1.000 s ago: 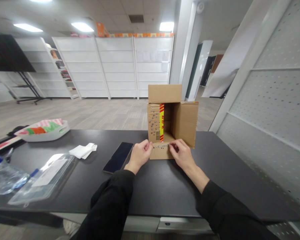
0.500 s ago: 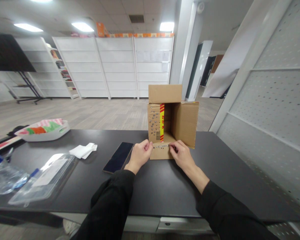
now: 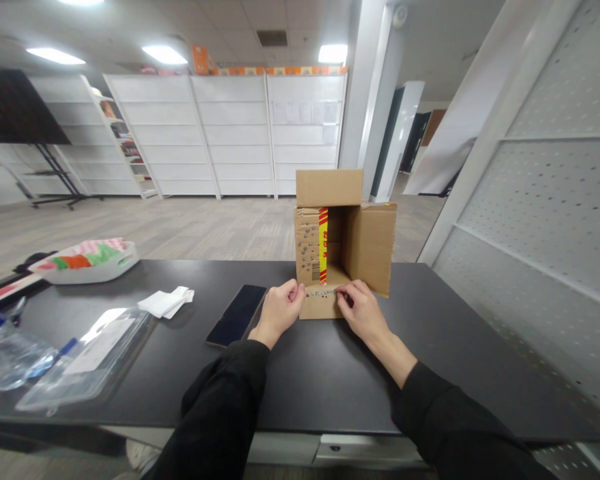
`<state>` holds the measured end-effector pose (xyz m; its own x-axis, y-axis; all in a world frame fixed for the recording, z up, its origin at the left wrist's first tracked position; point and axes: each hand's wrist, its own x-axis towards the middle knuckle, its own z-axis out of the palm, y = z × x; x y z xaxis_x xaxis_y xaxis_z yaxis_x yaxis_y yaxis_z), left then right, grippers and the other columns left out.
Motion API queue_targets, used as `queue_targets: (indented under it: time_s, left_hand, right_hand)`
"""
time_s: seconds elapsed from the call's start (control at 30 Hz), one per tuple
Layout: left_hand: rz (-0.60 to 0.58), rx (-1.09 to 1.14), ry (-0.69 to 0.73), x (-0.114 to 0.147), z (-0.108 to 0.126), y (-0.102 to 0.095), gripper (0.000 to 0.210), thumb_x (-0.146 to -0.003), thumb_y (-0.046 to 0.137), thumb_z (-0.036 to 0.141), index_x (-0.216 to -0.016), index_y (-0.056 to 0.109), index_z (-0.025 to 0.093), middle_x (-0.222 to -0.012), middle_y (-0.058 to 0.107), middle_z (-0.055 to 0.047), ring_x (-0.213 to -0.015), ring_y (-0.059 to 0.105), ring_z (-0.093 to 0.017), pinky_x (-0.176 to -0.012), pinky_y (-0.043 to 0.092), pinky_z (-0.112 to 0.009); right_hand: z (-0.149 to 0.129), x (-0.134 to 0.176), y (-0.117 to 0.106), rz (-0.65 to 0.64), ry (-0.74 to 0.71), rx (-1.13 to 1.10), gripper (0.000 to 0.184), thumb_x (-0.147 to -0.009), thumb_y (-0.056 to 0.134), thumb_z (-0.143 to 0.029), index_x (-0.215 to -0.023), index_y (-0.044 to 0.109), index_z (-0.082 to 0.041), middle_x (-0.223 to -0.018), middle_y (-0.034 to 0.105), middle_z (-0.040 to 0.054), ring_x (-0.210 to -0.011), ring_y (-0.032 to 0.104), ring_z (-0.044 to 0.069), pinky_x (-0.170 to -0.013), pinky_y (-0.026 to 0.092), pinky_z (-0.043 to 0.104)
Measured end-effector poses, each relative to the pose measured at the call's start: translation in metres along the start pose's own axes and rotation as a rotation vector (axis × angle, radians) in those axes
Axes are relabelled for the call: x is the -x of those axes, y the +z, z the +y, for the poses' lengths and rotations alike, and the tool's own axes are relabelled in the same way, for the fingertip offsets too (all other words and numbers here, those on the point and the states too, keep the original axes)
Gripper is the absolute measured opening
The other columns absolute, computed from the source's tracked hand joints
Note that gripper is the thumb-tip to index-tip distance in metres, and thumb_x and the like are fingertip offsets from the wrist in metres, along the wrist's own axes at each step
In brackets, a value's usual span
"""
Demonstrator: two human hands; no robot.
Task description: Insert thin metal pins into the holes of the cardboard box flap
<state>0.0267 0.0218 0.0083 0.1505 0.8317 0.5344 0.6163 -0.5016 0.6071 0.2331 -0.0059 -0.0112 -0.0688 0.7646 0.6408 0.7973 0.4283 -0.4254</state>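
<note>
Under the near edge of your dark desk sits a drawer. A clear plastic case lies by the near-left corner, a phone beside your left hand. Its fingers curl closed by the front flap; your right hand pinches its fingertips together there, their grip too small to tell. The open cardboard box stands toward the far edge, before grey floor and white shelves.

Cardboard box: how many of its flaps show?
4: upright top flap, left flap with yellow tape, open right flap, lower flap partly hidden by the right hand.
</note>
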Motion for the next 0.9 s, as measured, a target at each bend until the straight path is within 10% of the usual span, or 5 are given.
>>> queue_targets:
  time_s: [0.9]
  left_hand:
    - [0.001, 0.018, -0.001, -0.001, 0.001, 0.000, 0.038, -0.086, 0.045, 0.035, -0.057, 0.028, 0.020, -0.050, 0.029, 0.007, -0.048, 0.027, -0.008, -0.052, 0.023, -0.023]
  right_hand:
    - [-0.054, -0.009, 0.028, -0.092, -0.095, 0.295, 0.009, -0.088, 0.050, -0.024, -0.089, 0.059, -0.020, -0.094, 0.058, 0.0066, -0.092, 0.046, 0.023, -0.079, 0.032, 0.036]
